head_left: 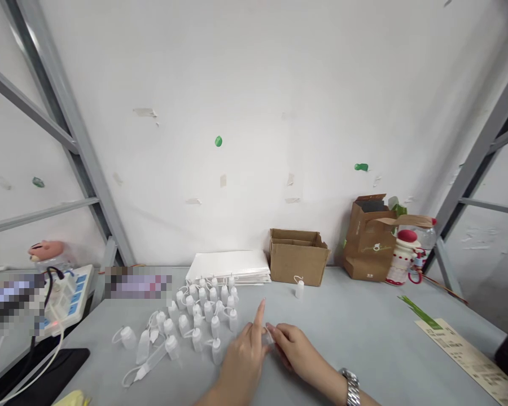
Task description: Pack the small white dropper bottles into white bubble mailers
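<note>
My left hand [244,352] and my right hand [298,348] meet over the front middle of the table. Between their fingers is a small translucent squeeze bottle [268,339], mostly covered. The left index finger points up while its other fingers curl against the bottle. Thumb and fingers of my right hand pinch the bottle's other side. To the left stand several similar bottles with looped cap straps, the nearest a white-capped bottle [217,351]. Two others lie on their sides, one of them a tipped bottle [152,361]. A lone bottle [300,289] stands upright beyond my right hand.
Against the wall are a stack of white sheets [231,265], an open cardboard box [298,265], a brown paper bag [366,242] and a red-and-white cup [402,259]. A power strip [74,296] with cables lies far left. On the right is a printed paper strip [465,355].
</note>
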Demonstrator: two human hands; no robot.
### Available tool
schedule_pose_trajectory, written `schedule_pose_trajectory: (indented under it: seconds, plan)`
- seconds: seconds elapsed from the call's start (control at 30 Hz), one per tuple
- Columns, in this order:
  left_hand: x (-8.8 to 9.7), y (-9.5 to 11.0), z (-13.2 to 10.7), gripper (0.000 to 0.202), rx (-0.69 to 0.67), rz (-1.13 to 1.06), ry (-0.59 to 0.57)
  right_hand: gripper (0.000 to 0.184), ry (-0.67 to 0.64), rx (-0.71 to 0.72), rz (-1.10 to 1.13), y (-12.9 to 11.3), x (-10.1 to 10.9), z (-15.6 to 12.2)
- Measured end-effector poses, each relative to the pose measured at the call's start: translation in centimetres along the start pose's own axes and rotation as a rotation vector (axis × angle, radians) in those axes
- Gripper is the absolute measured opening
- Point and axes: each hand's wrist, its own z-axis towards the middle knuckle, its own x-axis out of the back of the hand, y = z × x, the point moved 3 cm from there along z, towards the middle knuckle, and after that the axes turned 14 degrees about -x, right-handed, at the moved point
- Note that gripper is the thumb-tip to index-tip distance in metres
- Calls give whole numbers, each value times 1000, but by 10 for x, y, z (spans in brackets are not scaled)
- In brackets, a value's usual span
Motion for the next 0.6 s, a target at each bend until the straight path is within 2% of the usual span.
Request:
schedule_pose_trajectory:
  seconds: [0.1, 0.23, 0.3, 0.4, 0.6]
  plan:
    - [-1, -3, 0, 74, 67, -214, 44, 55, -48, -20, 123, -3, 8, 2]
    - [-4, -6, 2, 80, 250, -682, 106, 58, 136, 15, 307, -4, 35, 11]
    - [-6, -7, 3, 85, 295, -834, 124, 56, 166, 36, 388, -4, 44, 14]
    - [-8, -6, 2, 89, 271, -903, 121, 53, 134, 43, 474, -5, 47, 14]
    - [-12, -2, -1, 86, 191, -882, 60, 45, 55, -40, 586, -10, 38, 4]
